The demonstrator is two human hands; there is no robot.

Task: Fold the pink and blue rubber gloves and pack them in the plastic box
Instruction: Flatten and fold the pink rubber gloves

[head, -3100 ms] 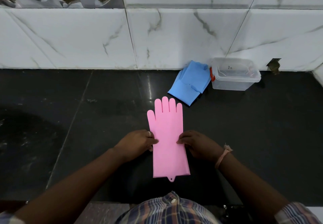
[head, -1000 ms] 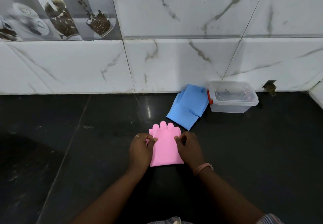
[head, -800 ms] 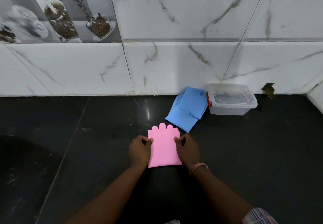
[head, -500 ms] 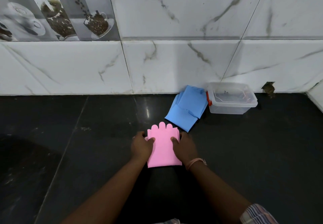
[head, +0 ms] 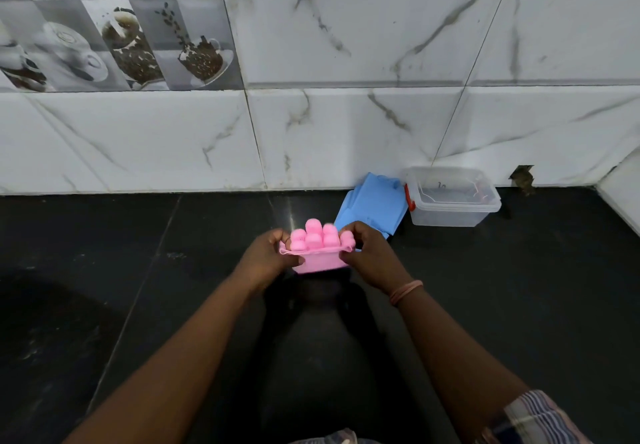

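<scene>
A: What's different from half a second ago?

B: The folded pink rubber glove [head: 317, 251] has come up off the dark polished stone counter [head: 104, 270]. Before, it lay flat under both hands; now its near edge is raised and the rounded fingertips point up and away from the camera.

A: Who has hold of it?

B: Both hands. The left hand [head: 266, 258] pinches the left edge, thumb over the fold, and the right hand [head: 369, 256] pinches the right edge the same way, fingers curled tight on the rubber. The right wrist wears a thin pink band [head: 405, 291].

A: And the surroundings?

B: The black counter runs back to a wall of white marble-look tiles [head: 346, 131], with a grey tile panel printed with coffee cups and beans [head: 114, 27] at upper left. The counter is glossy enough to show reflections.

A: Count the things for me.

B: 1 pink glove in the hands, 1 stack of folded blue rubber gloves [head: 372, 204] lying by the wall, how many I cannot tell, and 1 clear plastic box with a red latch [head: 452, 197] touching its right side, just beyond the right hand. 2 bare forearms, and a plaid sleeve [head: 530, 419] at lower right.
</scene>
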